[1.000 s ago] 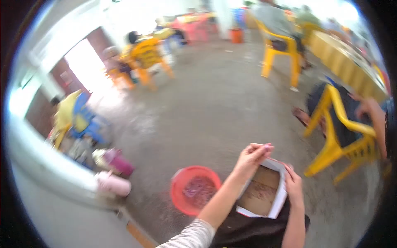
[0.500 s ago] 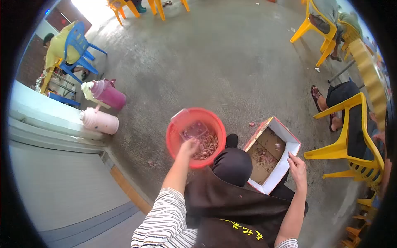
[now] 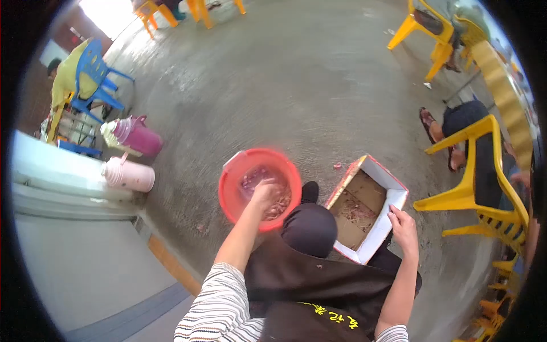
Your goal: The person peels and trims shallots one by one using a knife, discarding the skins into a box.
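Note:
My left hand [image 3: 265, 192] reaches down into a red plastic bucket [image 3: 226, 199], its fingers smeared by motion. Small brownish-pink bulbs that look like shallots [image 3: 277, 208] fill the bucket's lower right. Beside the hand, a clear container with pinkish-purple pieces [image 3: 253, 181] shows blurred inside the bucket. My right hand [image 3: 404, 227] is closed in a pinch right at the white inner wall of an open cardboard box [image 3: 393, 200]; what the fingers hold is too small to make out. Dry scraps and peelings [image 3: 356, 216] lie on the box's bottom.
A purple thermos [image 3: 142, 137] and a pink thermos [image 3: 130, 174] stand left, near a low white ledge [image 3: 57, 165]. People sit on a blue chair [image 3: 94, 71] at the back left and yellow chairs [image 3: 473, 171] on the right. Scraps [image 3: 337, 166] lie on the concrete floor.
My left hand has moved slightly deeper over the bucket's contents, and the clear container's raised lid no longer shows above the rim. The right hand stays at the box edge; the view has shifted slightly.

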The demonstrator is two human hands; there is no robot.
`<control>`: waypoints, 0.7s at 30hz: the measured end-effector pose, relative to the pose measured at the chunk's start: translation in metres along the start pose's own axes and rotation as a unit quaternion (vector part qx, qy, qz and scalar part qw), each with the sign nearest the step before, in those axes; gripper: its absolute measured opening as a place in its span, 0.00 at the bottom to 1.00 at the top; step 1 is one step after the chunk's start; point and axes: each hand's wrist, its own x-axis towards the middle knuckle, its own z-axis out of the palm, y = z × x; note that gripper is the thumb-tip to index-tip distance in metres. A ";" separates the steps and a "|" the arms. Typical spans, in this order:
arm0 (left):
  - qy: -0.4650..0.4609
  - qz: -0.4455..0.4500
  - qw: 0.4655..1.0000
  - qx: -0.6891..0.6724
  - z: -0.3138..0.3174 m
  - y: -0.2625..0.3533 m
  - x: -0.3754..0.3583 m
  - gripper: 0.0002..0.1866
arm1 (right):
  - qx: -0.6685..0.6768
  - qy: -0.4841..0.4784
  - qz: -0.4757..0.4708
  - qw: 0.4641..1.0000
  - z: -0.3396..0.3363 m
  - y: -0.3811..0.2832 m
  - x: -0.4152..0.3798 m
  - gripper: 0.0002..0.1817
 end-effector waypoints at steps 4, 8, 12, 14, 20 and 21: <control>-0.237 0.081 0.968 -0.001 0.127 0.049 -0.061 0.18 | 0.087 0.019 -0.034 0.995 -0.015 -0.001 -0.010 0.18; -0.407 0.078 0.910 0.011 0.237 0.076 -0.142 0.11 | 0.294 0.004 -0.064 0.954 -0.038 -0.016 -0.021 0.20; -0.442 0.035 0.896 0.019 0.303 0.067 -0.181 0.07 | 0.521 -0.039 -0.073 0.850 -0.064 -0.031 -0.039 0.24; -0.444 0.030 0.895 0.005 0.321 0.055 -0.187 0.06 | 0.627 -0.063 -0.082 0.772 -0.072 -0.030 -0.044 0.25; -0.391 0.201 0.873 0.212 0.331 0.015 -0.174 0.10 | 0.555 0.092 -0.046 0.825 -0.072 -0.025 -0.034 0.19; -0.392 0.207 0.862 0.246 0.328 0.013 -0.172 0.10 | 0.490 0.144 -0.037 0.859 -0.067 -0.023 -0.030 0.17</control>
